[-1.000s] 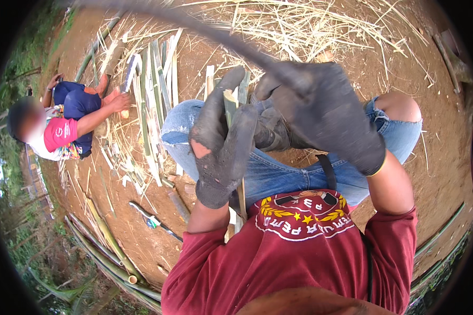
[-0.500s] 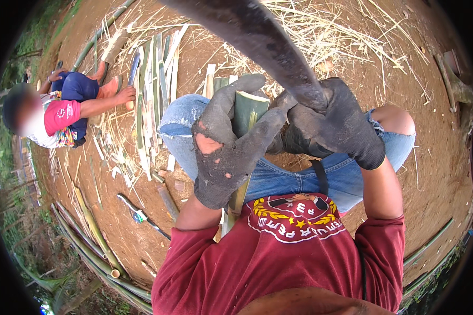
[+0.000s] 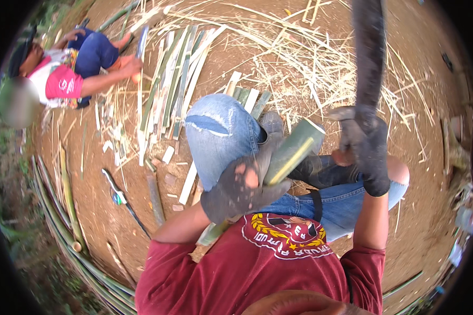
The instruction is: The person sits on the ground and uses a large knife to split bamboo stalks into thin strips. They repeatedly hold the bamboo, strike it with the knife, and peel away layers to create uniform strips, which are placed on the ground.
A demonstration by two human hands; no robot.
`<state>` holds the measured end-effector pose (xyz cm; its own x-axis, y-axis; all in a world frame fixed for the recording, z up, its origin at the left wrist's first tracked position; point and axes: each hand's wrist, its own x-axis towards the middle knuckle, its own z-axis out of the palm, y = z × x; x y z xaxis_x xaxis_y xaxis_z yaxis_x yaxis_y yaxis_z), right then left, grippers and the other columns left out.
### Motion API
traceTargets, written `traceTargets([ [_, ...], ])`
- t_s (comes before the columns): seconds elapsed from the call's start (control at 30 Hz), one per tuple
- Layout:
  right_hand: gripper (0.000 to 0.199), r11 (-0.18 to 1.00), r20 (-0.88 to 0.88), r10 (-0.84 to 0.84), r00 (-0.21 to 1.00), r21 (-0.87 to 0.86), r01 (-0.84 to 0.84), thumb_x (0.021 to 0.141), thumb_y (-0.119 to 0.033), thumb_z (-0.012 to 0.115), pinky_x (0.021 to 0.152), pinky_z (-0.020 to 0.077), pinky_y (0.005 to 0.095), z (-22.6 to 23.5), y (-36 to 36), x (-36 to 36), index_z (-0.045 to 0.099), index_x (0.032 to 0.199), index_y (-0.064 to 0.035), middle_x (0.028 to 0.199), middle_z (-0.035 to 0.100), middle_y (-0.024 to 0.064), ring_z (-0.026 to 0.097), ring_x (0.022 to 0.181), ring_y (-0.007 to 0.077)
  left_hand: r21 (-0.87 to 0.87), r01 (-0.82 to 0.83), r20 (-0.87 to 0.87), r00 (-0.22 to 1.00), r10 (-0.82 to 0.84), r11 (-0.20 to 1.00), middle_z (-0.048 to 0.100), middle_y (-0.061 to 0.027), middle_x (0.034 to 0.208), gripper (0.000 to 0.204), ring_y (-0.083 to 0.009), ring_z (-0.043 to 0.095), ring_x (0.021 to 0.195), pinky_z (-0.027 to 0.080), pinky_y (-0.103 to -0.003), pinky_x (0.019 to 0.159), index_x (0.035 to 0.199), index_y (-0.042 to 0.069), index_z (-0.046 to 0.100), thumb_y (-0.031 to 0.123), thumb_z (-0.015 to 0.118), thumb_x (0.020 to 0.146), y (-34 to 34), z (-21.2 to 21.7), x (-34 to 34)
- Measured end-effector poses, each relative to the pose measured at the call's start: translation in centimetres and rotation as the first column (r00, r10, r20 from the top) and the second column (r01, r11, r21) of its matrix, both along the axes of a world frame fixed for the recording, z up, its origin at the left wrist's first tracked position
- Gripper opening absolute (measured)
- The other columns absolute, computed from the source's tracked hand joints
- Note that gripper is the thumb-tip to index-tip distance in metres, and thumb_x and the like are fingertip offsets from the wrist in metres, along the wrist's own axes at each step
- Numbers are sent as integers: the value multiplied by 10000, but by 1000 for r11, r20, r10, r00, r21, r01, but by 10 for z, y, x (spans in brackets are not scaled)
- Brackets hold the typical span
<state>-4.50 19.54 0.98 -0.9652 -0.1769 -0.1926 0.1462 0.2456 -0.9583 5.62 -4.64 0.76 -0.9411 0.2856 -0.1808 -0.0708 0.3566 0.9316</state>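
Outside, the ground (image 3: pixel 423 210) is brown dirt, with long strips (image 3: pixel 169 86) and thin pale bits (image 3: pixel 312 65) on it. The left hand (image 3: pixel 242 190) grips a green bamboo piece (image 3: pixel 293 153) over the lap. It slants, cut end pointing forward and right. The right hand (image 3: pixel 363 149) is wrapped around a big knife (image 3: pixel 369 58).

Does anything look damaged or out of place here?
Yes: the dark glove on the left hand is torn, with bare skin showing through holes. The jeans are also ripped on the left leg, and pale strips lie strewn untidily.
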Motion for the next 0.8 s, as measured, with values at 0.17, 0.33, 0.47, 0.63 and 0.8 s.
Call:
traceTargets([
  [0.17, 233, 993, 4, -107, 994, 56, 106, 899, -88, 547, 513, 400, 239, -19, 29, -3, 675, 1063, 17, 595, 496, -11, 484, 525, 87, -170, -218, -152, 969, 193, 961, 629, -106, 1047, 628, -207, 625, 901, 527, -363, 808, 1383, 31, 450, 207, 726, 848, -26, -23, 64],
  [0.33, 272, 980, -43, -195, 980, -41, 193, 864, -87, 539, 497, 400, 255, -32, 31, 3, 661, 1056, 62, 607, 498, 14, 489, 518, 115, -47, -497, -310, 832, 460, 866, 616, -73, 892, 643, -132, 570, 606, 473, -254, 560, 1462, -19, 321, 344, 518, 969, -156, 18, 41],
  [0.47, 264, 983, -44, -172, 984, -77, 168, 888, -107, 544, 507, 404, 247, -43, 37, 3, 657, 1070, 47, 610, 488, 8, 489, 521, 114, 177, -545, 47, 836, 546, 820, 664, -113, 970, 744, -125, 615, 574, 438, -215, 465, 1500, -28, 299, 537, 379, 1024, -215, 49, 15],
  [0.63, 240, 973, -32, -206, 978, -118, 201, 900, -106, 554, 515, 413, 247, -51, 40, 5, 666, 1068, 23, 603, 468, 2, 485, 525, 116, 247, -420, 127, 907, 401, 873, 575, 21, 685, 734, -26, 469, 502, 353, -168, 414, 1338, -1, 543, 629, 381, 997, -262, 2, -26],
  [0.8, 239, 985, -42, -164, 986, -64, 161, 895, -91, 544, 510, 418, 256, -48, 31, 6, 666, 1066, 22, 596, 477, 14, 497, 516, 125, -865, -280, -211, 956, 205, 415, 588, -277, 1271, 512, -368, 616, 1153, 545, -449, 846, 1425, 116, 463, 237, 538, 933, -243, -156, -65],
])
